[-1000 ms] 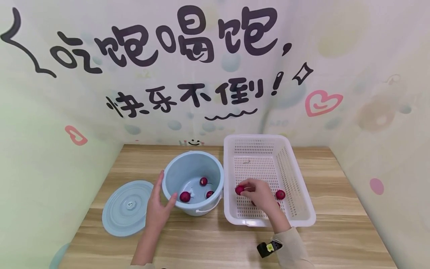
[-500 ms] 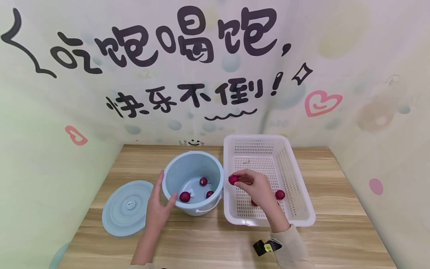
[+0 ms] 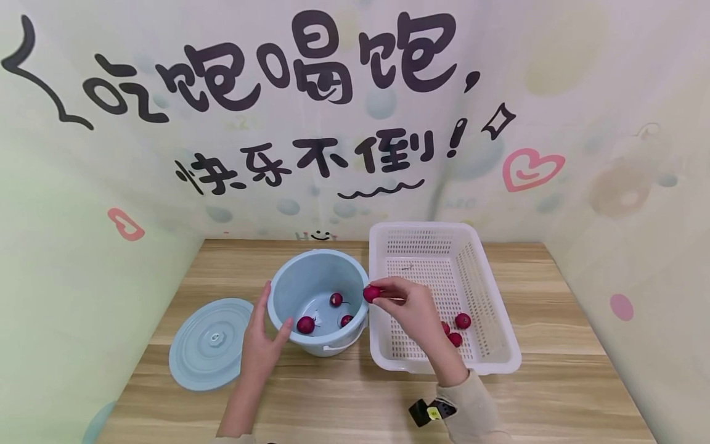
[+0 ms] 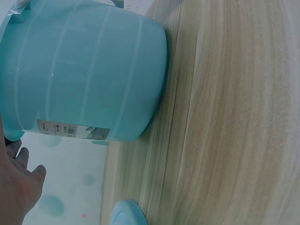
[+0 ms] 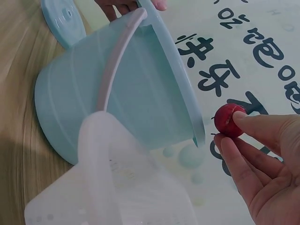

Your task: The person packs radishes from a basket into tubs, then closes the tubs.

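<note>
Centre frame: right hand [image 3: 409,306] pinches small round red fruit [image 3: 371,294]; left hand [image 3: 263,343], spread wide, touches round light-blue plastic bucket [image 3: 313,279].

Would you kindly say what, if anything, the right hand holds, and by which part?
The right hand pinches a red fruit by its rounded sides.

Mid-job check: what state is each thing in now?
Light-blue plastic bucket: upright, uncovered, three round red fruits visible inside.
White plastic bucket handle: lowered.
Round light-blue plastic lid: off the bucket, on the wood-grain table.
White perforated plastic basket: upright, uncovered, three more red fruits visible.
Held round red fruit: pinched by the right hand near the bucket's rim.
Left hand: holding the bucket's rim.
</note>
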`<act>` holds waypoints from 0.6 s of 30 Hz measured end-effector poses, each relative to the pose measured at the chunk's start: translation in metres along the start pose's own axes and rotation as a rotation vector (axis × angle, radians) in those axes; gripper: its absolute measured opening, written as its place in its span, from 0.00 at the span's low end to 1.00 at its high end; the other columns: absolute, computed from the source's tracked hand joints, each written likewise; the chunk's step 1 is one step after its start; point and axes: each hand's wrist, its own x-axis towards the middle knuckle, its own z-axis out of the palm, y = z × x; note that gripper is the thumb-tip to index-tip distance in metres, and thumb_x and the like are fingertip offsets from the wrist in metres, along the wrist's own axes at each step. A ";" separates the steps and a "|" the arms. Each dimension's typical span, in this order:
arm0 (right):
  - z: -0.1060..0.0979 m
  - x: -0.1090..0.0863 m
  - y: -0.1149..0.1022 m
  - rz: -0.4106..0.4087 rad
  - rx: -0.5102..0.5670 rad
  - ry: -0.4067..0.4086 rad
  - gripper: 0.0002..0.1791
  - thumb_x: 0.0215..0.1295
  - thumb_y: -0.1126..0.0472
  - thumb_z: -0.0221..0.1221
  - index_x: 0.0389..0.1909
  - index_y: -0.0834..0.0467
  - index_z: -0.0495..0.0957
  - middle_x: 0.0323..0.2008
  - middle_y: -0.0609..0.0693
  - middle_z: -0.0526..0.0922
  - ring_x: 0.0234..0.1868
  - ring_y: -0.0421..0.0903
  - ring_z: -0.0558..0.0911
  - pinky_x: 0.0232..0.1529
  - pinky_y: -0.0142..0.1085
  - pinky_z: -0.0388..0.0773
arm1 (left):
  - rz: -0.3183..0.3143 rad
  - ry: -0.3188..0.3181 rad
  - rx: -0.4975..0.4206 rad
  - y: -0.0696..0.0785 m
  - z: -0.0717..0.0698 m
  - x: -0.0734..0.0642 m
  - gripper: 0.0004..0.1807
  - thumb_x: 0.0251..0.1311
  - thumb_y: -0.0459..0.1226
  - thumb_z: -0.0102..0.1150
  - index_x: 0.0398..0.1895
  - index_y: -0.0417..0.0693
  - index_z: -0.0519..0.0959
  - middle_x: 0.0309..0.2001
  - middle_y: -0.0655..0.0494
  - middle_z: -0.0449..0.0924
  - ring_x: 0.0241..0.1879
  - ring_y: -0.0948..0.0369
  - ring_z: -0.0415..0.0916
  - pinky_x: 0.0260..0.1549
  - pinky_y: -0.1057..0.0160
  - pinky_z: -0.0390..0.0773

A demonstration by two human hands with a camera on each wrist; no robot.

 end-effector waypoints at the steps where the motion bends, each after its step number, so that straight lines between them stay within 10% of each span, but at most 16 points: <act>1: 0.001 0.000 -0.001 -0.002 0.002 0.001 0.14 0.59 0.65 0.69 0.47 0.54 0.86 0.43 0.52 0.90 0.43 0.46 0.89 0.48 0.38 0.87 | 0.002 0.001 0.000 0.000 0.000 0.000 0.43 0.60 0.38 0.64 0.78 0.53 0.56 0.77 0.48 0.59 0.75 0.44 0.57 0.72 0.37 0.62; 18: 0.015 0.001 -0.005 -0.029 -0.003 -0.023 0.16 0.58 0.66 0.68 0.48 0.57 0.85 0.46 0.56 0.88 0.45 0.48 0.89 0.47 0.36 0.87 | -0.002 -0.005 -0.017 -0.001 -0.001 -0.001 0.45 0.59 0.40 0.64 0.79 0.55 0.55 0.77 0.49 0.58 0.76 0.46 0.57 0.71 0.38 0.63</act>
